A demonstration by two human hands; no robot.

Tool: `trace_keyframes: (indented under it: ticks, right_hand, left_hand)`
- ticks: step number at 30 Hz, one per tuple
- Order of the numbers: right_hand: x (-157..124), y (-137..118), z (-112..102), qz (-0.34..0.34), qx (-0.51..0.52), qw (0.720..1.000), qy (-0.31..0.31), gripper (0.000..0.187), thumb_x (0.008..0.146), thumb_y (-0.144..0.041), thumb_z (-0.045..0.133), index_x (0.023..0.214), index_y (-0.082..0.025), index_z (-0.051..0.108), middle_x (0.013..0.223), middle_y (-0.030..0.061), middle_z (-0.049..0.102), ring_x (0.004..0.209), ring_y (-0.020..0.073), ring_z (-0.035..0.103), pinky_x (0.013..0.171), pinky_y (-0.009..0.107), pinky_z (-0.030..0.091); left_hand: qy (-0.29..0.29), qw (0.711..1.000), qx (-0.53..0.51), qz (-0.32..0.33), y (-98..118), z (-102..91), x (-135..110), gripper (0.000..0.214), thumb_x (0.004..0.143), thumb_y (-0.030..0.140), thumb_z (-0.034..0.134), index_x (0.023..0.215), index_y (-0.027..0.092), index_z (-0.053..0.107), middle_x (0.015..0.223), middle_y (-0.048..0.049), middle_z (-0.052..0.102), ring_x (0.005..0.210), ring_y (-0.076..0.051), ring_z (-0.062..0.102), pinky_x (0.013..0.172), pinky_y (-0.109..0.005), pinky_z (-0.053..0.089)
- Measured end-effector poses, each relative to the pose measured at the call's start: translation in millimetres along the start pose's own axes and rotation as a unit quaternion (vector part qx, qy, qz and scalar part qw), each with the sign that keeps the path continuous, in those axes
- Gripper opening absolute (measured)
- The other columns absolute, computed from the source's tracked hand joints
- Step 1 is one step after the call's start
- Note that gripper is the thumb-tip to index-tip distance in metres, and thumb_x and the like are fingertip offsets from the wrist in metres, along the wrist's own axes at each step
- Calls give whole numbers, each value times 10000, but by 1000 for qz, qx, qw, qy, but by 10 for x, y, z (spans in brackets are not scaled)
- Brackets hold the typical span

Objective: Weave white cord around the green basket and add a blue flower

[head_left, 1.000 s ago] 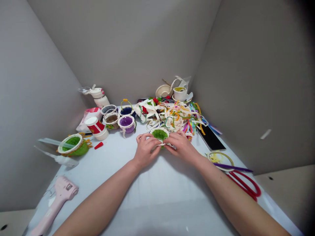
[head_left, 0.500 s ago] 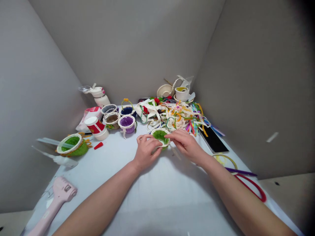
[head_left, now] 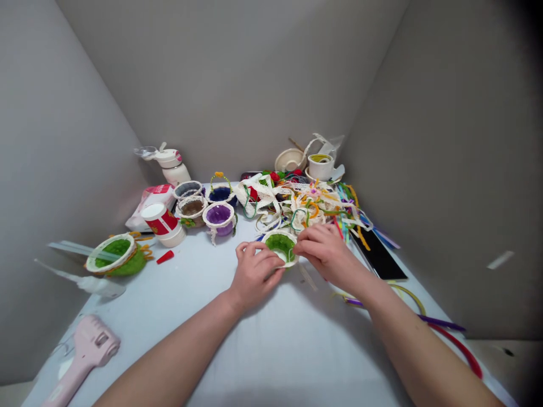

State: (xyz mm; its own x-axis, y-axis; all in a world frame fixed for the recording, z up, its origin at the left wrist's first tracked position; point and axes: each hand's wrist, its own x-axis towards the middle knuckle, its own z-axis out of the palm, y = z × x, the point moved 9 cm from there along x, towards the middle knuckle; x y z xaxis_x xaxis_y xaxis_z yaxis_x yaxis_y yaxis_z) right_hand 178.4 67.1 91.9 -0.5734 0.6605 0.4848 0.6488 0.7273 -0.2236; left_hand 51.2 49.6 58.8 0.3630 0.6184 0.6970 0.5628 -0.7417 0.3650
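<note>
A small green basket (head_left: pixel 279 244) with a white rim stands on the white table in front of me. My left hand (head_left: pixel 257 272) grips its near left side, thumb and fingers closed on the rim. At the right of the rim, my right hand (head_left: pixel 321 249) has its fingertips pressed together in a pinch. A thin whitish strand shows by those fingertips, inside the basket; whether they hold it or the rim itself is hard to make out. A pale narrow strip (head_left: pixel 309 278) lies just right of the basket, under my right hand.
Left stand a larger green basket (head_left: pixel 138 262), a pink glue gun (head_left: pixel 91 342), a red-and-white cup (head_left: pixel 159 219) and several small baskets, one purple (head_left: pixel 219 216). Tangled lace and yarn (head_left: pixel 305 206) fill the back; a phone (head_left: pixel 382 257) lies right.
The view has shifted slightly, so table items sit farther outward. More of the basket's green inside shows. Both hands stay at its rim, the right one still pinching.
</note>
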Motion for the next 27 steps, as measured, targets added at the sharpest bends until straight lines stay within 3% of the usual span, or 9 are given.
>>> trace_keyframes:
  ticks: [27]
  right_hand:
    - [-15, -38, 64, -14, -35, 999, -16, 233, 937, -117, 502, 833, -226, 680, 856, 26, 631, 849, 169, 494, 840, 368, 264]
  left_hand:
    - [-8, 1000, 12, 3, 29, -4, -1, 51, 874, 214, 626, 842, 226, 663, 830, 1, 740, 927, -198, 552, 850, -407, 287]
